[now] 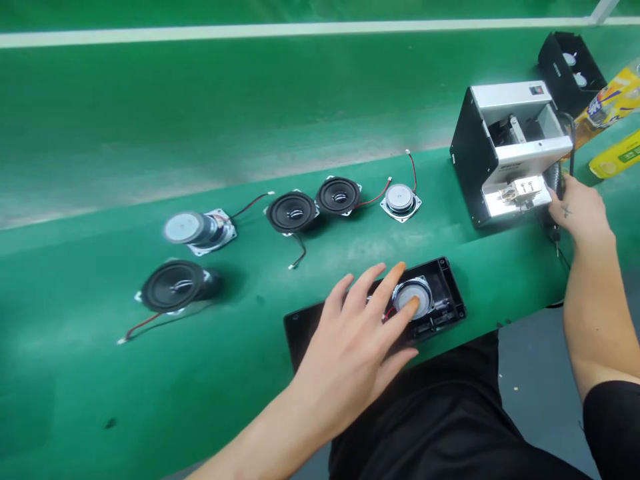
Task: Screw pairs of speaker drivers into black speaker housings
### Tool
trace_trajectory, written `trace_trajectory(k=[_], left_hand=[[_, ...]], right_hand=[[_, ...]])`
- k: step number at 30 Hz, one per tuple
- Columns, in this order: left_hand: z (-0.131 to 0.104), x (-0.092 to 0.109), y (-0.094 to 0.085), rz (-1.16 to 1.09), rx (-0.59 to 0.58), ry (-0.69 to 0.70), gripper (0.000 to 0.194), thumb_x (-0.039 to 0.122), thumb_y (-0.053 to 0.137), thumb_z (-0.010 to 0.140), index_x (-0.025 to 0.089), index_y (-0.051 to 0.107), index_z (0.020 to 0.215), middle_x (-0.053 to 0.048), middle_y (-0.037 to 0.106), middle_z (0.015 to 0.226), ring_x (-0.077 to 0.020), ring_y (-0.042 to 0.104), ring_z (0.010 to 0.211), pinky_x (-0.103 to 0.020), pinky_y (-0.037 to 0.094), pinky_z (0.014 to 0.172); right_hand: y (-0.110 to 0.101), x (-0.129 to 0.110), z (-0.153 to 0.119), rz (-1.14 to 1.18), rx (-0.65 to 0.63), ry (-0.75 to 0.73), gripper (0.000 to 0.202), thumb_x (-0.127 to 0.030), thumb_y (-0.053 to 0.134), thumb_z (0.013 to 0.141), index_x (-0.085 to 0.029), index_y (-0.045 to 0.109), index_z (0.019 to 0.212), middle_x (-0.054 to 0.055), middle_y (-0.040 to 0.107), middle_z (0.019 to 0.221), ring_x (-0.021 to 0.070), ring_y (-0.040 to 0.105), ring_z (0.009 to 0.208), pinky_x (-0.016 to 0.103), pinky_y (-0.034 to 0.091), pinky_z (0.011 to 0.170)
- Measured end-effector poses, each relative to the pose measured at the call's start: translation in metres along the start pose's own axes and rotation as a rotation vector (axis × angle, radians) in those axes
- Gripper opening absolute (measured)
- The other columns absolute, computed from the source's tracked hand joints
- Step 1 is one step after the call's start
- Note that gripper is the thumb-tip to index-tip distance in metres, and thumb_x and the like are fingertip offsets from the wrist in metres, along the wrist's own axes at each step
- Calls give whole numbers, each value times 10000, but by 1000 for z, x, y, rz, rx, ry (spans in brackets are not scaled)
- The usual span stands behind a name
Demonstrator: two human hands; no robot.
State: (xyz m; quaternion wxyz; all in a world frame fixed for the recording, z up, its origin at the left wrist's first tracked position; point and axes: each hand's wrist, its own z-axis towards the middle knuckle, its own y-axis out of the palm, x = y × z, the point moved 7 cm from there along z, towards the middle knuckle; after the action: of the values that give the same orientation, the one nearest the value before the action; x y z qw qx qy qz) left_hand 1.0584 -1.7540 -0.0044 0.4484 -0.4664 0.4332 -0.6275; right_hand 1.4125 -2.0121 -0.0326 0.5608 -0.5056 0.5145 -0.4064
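My left hand [353, 337] lies spread over a black speaker housing [453, 297], its fingers apart. One fingertip rests on the round silver back of a speaker [423, 293] seated inside that housing. Red wire shows beneath the fingers, and the hand hides the housing's middle. At the right, my right hand [583, 210] is closed around a dark electric screwdriver [556, 233], its thin bit pointing down. It is just beside a black and silver screw feeder [525, 157]. Much of the screwdriver's body is hidden by the hand and feeder.
Several loose speakers with wires lie on the green bench, including a cone-up one [173, 287], a magnet-up one [400, 200] and a pair [293, 212] in the middle. A black open box [570, 70] and yellow-labelled bottles [617, 100] stand behind the feeder.
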Motion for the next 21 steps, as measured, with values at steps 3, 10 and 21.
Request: trace_trajectory(k=[3, 10, 21], left_hand=[[-7, -6, 6, -29, 29, -25, 517, 300, 899, 868, 253, 711, 1347, -276, 553, 1700, -509, 602, 1479, -702, 554, 1126], [-11, -8, 10, -56, 65, -61, 349, 270, 716, 978, 262, 705, 1327, -265, 647, 1534, -469, 665, 1333, -636, 549, 1028], [25, -9, 14, -58, 86, 78, 330, 235, 618, 1034, 252, 685, 1357, -271, 615, 1551, -465, 651, 1362, -636, 559, 995]], right_hand=[[7, -4, 19, 91, 20, 70, 348, -313, 725, 976, -100, 692, 1249, 308, 715, 1201, 467, 682, 1252, 631, 478, 1165], [6, 12, 27, 714, 88, 149, 311, -314, 736, 729, -234, 597, 995, 58, 622, 935, 289, 670, 964, 564, 592, 1076], [-84, 19, -73, 1567, 222, -64, 737, -814, 923, 622, -218, 657, 964, -52, 449, 828, 41, 283, 541, 192, 336, 422]])
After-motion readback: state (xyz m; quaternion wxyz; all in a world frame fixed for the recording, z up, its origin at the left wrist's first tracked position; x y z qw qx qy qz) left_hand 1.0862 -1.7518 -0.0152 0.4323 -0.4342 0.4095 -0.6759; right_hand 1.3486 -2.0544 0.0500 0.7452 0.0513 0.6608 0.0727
